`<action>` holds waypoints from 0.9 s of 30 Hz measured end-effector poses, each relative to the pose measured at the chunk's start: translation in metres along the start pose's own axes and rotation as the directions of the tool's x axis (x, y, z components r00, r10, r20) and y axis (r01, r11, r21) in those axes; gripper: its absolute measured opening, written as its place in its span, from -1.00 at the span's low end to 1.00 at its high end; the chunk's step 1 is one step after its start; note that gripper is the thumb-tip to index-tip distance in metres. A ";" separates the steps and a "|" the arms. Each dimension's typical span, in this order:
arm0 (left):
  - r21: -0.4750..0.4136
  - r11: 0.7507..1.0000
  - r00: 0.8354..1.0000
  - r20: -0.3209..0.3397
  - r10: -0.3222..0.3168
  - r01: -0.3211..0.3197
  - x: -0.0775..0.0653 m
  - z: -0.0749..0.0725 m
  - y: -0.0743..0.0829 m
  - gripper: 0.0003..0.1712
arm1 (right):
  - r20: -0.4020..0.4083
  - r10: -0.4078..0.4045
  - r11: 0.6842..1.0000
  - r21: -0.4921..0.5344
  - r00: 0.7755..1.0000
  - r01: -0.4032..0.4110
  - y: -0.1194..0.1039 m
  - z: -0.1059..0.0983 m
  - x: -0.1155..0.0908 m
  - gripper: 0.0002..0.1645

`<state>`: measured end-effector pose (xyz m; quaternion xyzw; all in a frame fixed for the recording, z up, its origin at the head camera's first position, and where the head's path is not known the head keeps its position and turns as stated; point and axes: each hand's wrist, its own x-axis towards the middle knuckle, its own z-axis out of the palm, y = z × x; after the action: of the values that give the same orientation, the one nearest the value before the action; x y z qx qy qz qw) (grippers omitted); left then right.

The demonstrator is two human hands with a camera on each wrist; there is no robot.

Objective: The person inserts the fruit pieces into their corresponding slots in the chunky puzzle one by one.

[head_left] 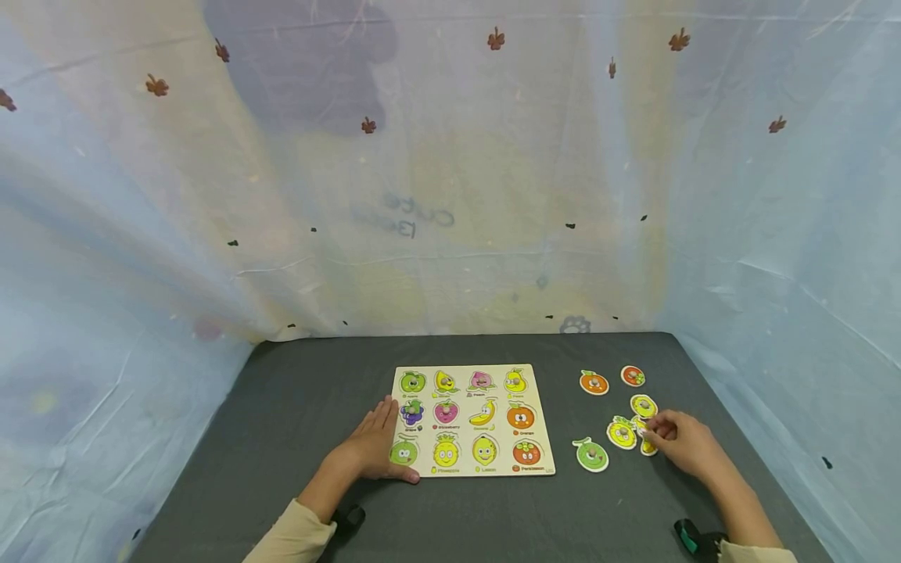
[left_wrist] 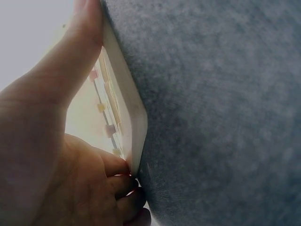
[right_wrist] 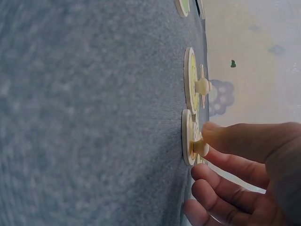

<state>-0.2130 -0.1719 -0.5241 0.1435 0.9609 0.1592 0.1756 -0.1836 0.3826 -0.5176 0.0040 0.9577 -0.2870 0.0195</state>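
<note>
A wooden fruit puzzle board lies on the dark cloth. My left hand rests along its left edge, fingers straight, thumb at the near corner. In the left wrist view that thumb lies along the board's pale edge, and several small knobs stand up from the board. To the right, my right hand pinches the wooden knob of a yellow puzzle piece between thumb and index finger. This piece lies flat on the cloth, partly covered by the fingers.
Beside the held piece lie a pineapple piece and a lemon piece. A green round piece is nearer the front; an orange piece and a persimmon piece lie farther back. A pale patterned curtain surrounds the table.
</note>
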 end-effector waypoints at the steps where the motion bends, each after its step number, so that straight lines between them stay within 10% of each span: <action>1: 0.000 1.000 1.000 -0.001 0.000 0.000 0.000 0.000 0.000 0.68 | 0.003 0.001 1.000 0.006 1.000 -0.001 0.000 0.000 0.000 -0.81; 27: -0.034 0.999 1.000 0.009 0.014 -0.014 0.003 0.005 -0.005 0.74 | -0.032 -0.001 1.000 -0.022 0.999 0.000 0.003 0.000 0.002 -0.83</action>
<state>-0.2151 -0.1738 -0.5315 0.1481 0.9562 0.1761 0.1811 -0.1853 0.3854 -0.5192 0.0082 0.9611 -0.2762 0.0040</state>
